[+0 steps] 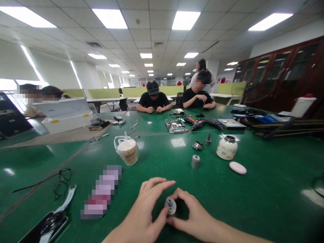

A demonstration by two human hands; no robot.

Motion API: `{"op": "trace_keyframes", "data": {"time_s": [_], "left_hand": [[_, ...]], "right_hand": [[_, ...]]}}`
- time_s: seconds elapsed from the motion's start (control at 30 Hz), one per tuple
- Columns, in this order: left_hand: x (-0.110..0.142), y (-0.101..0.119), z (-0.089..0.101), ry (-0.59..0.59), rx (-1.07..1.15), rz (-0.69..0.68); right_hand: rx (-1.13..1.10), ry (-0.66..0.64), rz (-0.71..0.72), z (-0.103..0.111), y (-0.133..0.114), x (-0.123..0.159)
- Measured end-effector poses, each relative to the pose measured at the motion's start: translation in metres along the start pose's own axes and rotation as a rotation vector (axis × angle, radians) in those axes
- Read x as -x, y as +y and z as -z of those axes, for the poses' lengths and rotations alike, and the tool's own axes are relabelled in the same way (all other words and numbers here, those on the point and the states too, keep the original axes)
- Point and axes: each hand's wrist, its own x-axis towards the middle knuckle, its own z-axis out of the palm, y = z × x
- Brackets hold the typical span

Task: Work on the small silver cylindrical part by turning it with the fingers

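Observation:
Low over the green table in front of me is a small round grey motor part (170,206) with a dark hub in its middle. My right hand (188,211) grips it, with thumb and index finger curled round its right side. My left hand (149,206) has its thumb against the part's left edge, while its other fingers stretch out above, apart from it. Beyond the hands stand a silver metal cylinder (195,162), a dark metal piece (197,145) and a small upright shaft-like part (208,139).
A cream jar (227,148) and pale oval lid (238,167) stand right; a bagged paper cup (128,152) is left. Nearer left lie a blurred purple item (102,194), glasses (62,184) and a watch in a tray (52,222). Circuit board (176,125), power drills (199,124) and people are farther back.

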Motion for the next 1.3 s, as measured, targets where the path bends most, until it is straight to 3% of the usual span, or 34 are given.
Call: {"op": "trace_keyframes", "data": {"time_s": [0.17,0.37,0.57,0.7,1.0,1.17,1.27,1.3], "left_hand": [[-0.001,-0.005,-0.006,0.129,-0.012,0.116],[0.000,-0.002,-0.008,0.113,0.091,0.103],[-0.001,-0.006,-0.014,0.191,0.066,0.133],[0.002,-0.008,-0.016,0.152,0.140,0.100],[-0.001,-0.006,-0.022,0.181,0.176,0.207],[-0.009,-0.010,-0.007,0.277,0.259,0.178],[-0.011,-0.034,0.007,0.375,0.168,0.279],[-0.009,-0.044,0.009,0.344,0.121,0.321]], "right_hand": [[0.014,-0.008,-0.014,0.001,-0.003,0.000],[0.008,-0.002,0.000,0.000,-0.001,-0.001],[0.022,-0.005,-0.010,0.001,-0.003,-0.001],[0.018,-0.005,0.006,0.001,-0.001,-0.001],[0.039,-0.014,0.011,0.000,-0.002,0.000],[0.042,-0.010,-0.022,0.002,-0.006,-0.001],[0.031,-0.033,-0.032,0.004,-0.010,-0.002],[0.026,-0.039,-0.034,0.005,-0.011,-0.002]]}}
